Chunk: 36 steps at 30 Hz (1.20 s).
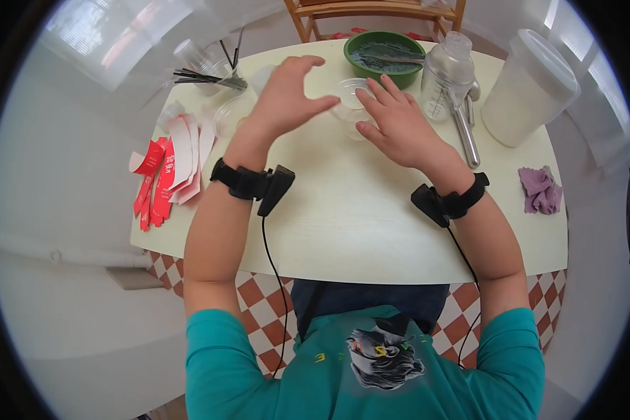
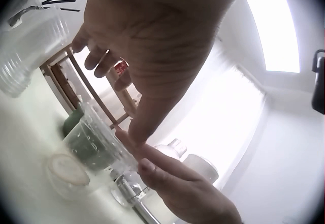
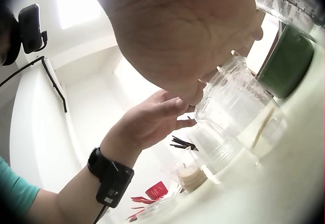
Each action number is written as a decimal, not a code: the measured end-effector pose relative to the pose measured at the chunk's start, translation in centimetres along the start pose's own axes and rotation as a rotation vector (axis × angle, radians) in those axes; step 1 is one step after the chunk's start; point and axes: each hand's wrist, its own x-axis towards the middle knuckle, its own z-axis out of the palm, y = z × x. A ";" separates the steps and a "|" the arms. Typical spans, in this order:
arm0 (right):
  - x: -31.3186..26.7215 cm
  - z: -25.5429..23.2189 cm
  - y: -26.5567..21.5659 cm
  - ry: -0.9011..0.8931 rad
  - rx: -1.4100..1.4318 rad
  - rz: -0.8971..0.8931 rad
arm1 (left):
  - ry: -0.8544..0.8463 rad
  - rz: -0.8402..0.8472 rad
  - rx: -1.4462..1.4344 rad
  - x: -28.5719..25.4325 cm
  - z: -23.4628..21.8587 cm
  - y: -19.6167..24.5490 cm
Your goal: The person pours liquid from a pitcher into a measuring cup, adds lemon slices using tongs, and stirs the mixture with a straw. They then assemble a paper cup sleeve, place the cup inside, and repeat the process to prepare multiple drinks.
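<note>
A clear plastic cup (image 1: pixel 352 89) stands between my two hands near the back of the table. In the right wrist view a thin pale piece (image 3: pixel 263 126) shows low in this cup (image 3: pixel 238 102). My left hand (image 1: pixel 285 99) is raised at the cup's left, thumb and fingers spread apart and holding nothing. My right hand (image 1: pixel 404 131) reaches over from the right with its fingers extended, fingertips close by the rim. Both hands come close together above the cup in the left wrist view.
A green bowl (image 1: pixel 371 68) of dark contents, a clear shaker bottle (image 1: pixel 437 84), a metal tool (image 1: pixel 466 136) and a tall lidded container (image 1: pixel 521 98) stand behind and right. Clear cups, black straws (image 1: pixel 210 77), red and white paper strips (image 1: pixel 162 185) lie left; a purple cloth (image 1: pixel 540 190) lies right.
</note>
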 end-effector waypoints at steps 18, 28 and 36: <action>0.1 -1.7 -0.9 0.127 0.024 0.046 | 0.035 -0.374 0.565 7.6 -5.7 -17.7; 0.3 -1.5 -0.5 0.216 0.025 0.030 | 0.367 -0.228 0.566 8.7 -12.9 -7.4; 0.3 -1.5 -0.3 0.257 -0.002 0.030 | 0.329 -0.130 0.111 8.3 -11.4 -3.8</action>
